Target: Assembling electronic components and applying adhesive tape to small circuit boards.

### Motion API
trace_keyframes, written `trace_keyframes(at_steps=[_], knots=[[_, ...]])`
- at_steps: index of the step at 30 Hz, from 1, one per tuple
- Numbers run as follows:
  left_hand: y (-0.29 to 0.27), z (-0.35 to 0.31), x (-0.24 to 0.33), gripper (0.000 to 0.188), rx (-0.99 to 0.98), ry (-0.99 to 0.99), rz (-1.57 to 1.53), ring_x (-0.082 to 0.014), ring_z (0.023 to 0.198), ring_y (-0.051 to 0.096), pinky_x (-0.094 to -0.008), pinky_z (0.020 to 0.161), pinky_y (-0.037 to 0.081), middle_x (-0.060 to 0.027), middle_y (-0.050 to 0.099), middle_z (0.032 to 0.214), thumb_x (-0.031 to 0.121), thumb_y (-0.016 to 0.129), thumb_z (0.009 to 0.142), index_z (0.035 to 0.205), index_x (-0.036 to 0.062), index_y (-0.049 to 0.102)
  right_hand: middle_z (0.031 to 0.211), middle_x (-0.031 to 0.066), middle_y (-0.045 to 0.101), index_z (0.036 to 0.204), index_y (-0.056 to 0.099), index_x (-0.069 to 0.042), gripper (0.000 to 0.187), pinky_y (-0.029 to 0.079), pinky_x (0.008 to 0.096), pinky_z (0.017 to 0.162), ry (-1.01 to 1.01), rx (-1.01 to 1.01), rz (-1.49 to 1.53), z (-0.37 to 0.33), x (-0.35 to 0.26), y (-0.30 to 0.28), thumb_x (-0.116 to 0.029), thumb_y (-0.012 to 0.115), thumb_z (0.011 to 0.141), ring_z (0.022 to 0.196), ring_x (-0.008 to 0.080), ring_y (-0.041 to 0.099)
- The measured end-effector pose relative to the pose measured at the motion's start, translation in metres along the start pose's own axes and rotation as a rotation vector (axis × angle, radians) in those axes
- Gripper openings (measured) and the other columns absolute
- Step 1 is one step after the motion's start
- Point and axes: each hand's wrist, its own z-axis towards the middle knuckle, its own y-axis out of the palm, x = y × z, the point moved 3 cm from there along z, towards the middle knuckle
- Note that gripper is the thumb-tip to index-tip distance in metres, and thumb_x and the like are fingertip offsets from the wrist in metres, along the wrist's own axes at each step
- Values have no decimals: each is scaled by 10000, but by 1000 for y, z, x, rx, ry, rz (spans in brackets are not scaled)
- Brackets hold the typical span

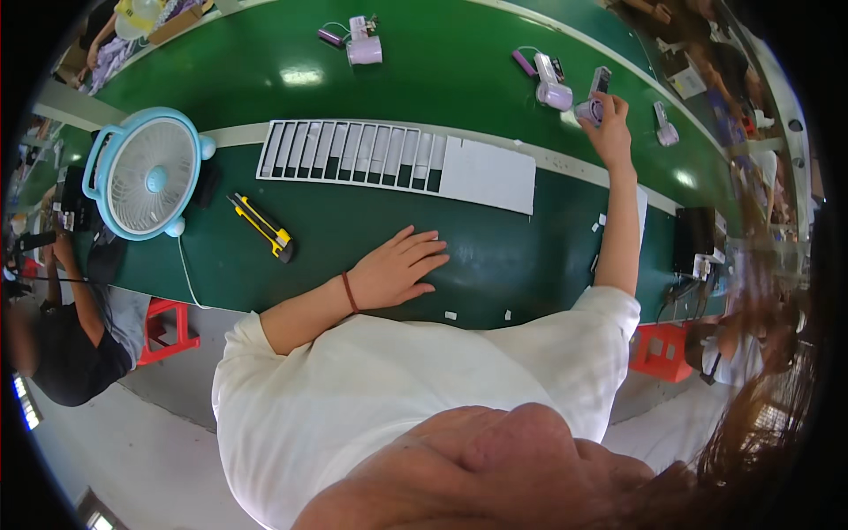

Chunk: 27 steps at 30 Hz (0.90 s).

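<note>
My right hand (609, 132) reaches far across to the green belt, with its fingers curled round the lilac round head of a small device (589, 111); a grey handle part sticks up beyond the fingers. Just left of it lies a similar lilac device (554, 95) with a purple cylinder (524, 62) on a thin wire. Resting palm down on the dark green table, my left hand (397, 269) has its fingers spread and holds nothing. Between the hands and the belt lies a white slotted divider tray (488, 174), with pale pieces in several slots.
A yellow and black utility knife (261, 228) lies left of my left hand, near a light blue desk fan (155, 179) with a trailing cord. More lilac devices (364, 49) sit along the belt (442, 71). Small white bits (450, 315) dot the near edge. Other people work at both sides.
</note>
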Motion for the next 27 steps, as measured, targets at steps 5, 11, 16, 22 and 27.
trace_keyframes(at_steps=[5, 11, 16, 22, 27], knots=[[0, 1, 0, 516, -15, 1, -54, -321, 1483, 427, -540, 1243, 317, -108, 529, 1509, 303, 761, 928, 1381, 107, 608, 1448, 152, 514, 1397, 589, -247, 692, 571, 490, 967, 92, -151, 6, 68, 80, 68, -120, 829, 761, 1185, 440, 646], [-4, 3, 2, 503, -14, -10, -74, -325, 1479, 432, -541, 1238, 320, -103, 536, 1504, 308, 761, 929, 1368, 108, 616, 1539, 147, 508, 1454, 581, -241, 660, 501, 478, 1089, 15, -32, -223, 72, 67, 85, -32, 656, 833, 1319, 396, 572], [-6, 4, 4, 484, 9, 0, -60, -323, 1469, 433, -537, 1241, 315, -110, 543, 1480, 321, 738, 943, 1349, 90, 611, 1472, 133, 549, 1442, 561, -149, 715, 498, 502, 1078, -247, -275, 263, 38, 25, 75, 78, 644, 770, 1273, 437, 573], [-1, 4, 1, 516, 23, 15, -18, -325, 1482, 416, -542, 1245, 308, -114, 536, 1497, 342, 723, 953, 1382, 84, 599, 1288, 169, 593, 1378, 587, -131, 650, 564, 494, 944, -94, -89, -140, 2, -32, 40, -105, 764, 753, 1145, 407, 630], [-7, 2, -2, 564, 52, -69, -90, -356, 1512, 373, -573, 1241, 294, -130, 488, 1549, 325, 739, 944, 1427, 82, 578, 1226, 169, 619, 1336, 616, -89, 640, 562, 492, 924, 15, 100, -113, -61, -79, -24, -219, 807, 740, 1126, 398, 619]])
